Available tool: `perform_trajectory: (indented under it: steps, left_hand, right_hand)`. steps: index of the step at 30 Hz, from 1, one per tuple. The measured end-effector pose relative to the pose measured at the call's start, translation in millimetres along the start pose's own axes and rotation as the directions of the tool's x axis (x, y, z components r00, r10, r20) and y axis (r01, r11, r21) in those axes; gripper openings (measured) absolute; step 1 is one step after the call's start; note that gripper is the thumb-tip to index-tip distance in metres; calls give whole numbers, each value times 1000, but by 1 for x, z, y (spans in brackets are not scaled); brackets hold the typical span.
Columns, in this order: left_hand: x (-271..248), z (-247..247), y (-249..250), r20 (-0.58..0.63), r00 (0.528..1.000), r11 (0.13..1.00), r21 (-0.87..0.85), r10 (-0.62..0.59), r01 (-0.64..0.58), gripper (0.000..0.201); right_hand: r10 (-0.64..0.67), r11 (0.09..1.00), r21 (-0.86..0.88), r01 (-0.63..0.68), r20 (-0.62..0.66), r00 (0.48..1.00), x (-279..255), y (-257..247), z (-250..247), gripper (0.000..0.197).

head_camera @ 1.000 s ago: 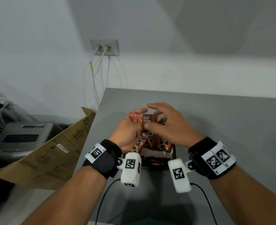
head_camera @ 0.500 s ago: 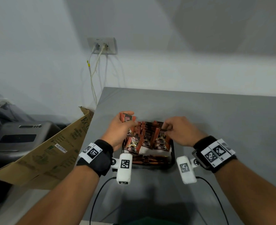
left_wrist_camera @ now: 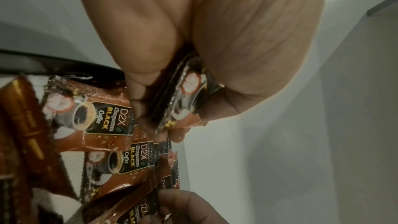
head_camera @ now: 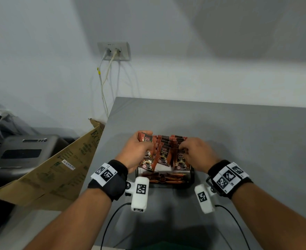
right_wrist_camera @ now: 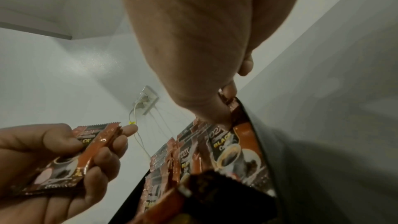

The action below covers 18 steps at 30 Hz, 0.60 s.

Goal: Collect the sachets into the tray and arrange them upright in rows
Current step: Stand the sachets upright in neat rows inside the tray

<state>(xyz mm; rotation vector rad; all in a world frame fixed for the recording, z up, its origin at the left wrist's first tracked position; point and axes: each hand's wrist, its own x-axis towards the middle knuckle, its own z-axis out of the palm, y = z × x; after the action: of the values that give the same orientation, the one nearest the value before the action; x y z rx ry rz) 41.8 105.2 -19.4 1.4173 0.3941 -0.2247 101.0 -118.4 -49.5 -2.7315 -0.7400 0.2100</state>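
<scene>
A black tray sits on the grey table and holds brown D2X coffee sachets standing upright in rows, with thin stick packs lying along its near side. My left hand grips a small stack of sachets just above the tray's left end; the right wrist view shows that stack between thumb and fingers. My right hand pinches the top edge of a standing sachet in the right row. The left wrist view shows the held stack above the rows.
A grey table runs back to a white wall with a socket plate and hanging cables. A flattened cardboard box leans at the table's left edge, with a grey machine beyond it. Black wrist cables trail across the table's near side.
Both hands came down from holding one sachet stack together above the tray. The left hand kept the stack and moved left; the right hand dropped to the right row and pinches a sachet there.
</scene>
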Motion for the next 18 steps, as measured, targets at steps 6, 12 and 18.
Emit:
perform_trajectory:
  steps: [6,12,18]
  left_hand:
    - [-6,7,0,43,996,995,58,83,-86,50]
    - [0,15,5,86,988,986,92,132,-140,52]
    - [10,-11,1,-121,987,994,49,107,-102,31]
  right_hand:
    - [51,959,282,-13,-128,991,-2,-10,-23,18]
    - [12,835,550,1,-21,1000,9,-47,-55,16]
    - [34,953,292,-79,156,987,24,-40,-52,13]
